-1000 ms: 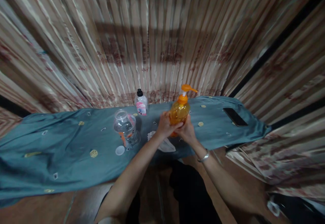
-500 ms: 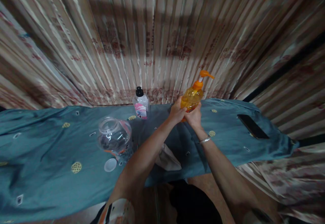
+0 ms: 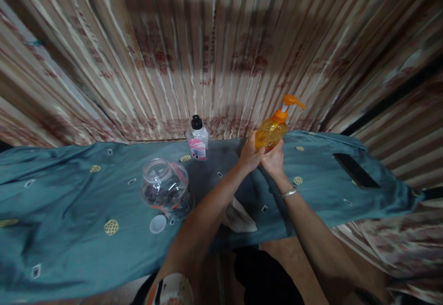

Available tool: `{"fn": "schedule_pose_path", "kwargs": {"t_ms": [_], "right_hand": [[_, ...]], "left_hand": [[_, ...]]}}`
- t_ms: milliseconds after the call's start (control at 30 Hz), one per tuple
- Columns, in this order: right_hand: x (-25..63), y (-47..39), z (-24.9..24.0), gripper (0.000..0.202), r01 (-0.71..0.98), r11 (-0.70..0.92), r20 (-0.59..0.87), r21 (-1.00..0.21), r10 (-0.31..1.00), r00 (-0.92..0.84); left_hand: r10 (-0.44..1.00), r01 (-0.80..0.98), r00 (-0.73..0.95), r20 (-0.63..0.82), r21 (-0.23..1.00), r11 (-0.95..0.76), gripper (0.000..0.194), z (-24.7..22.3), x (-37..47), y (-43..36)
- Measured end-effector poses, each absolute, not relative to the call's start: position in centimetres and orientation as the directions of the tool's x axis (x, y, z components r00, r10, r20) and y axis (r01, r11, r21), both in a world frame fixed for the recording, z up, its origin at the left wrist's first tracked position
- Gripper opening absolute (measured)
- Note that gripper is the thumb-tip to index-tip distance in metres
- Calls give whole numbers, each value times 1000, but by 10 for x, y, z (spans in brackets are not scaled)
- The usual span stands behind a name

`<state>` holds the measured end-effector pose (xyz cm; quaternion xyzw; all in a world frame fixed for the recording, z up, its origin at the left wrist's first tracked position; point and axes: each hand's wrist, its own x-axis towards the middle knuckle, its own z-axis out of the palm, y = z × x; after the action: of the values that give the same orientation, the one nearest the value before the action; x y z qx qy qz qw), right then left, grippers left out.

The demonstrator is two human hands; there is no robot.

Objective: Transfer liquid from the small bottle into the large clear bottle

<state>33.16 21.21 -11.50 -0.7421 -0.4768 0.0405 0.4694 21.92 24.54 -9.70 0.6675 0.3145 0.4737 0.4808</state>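
Both my hands are wrapped round the lower part of an amber pump bottle with an orange pump head. The bottle is held tilted, its top leaning to the right and away from me. My left hand grips its left side, and my right hand holds it from below and the right. My palms and the bottle's base are mostly hidden. Partly behind my left forearm, a pale cloth lies on the teal table cover.
Left of my hands stand a clear bottle with a black cap and a large clear plastic jar. A white lid lies beside the jar. At the right is a black phone. A pleated curtain hangs behind the table.
The whole view has shifted, so the table things appear slightly further right. My hands still hold the pump bottle, with little visible change in its tilt.
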Motion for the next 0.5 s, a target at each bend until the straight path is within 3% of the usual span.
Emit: {"fn": "schedule_pose_path", "kwargs": {"t_ms": [500], "right_hand": [[397, 214, -132, 88, 691, -70, 445, -719, 717, 536]], "left_hand": [[852, -26, 425, 306, 945, -326, 87, -101, 271, 242]]}}
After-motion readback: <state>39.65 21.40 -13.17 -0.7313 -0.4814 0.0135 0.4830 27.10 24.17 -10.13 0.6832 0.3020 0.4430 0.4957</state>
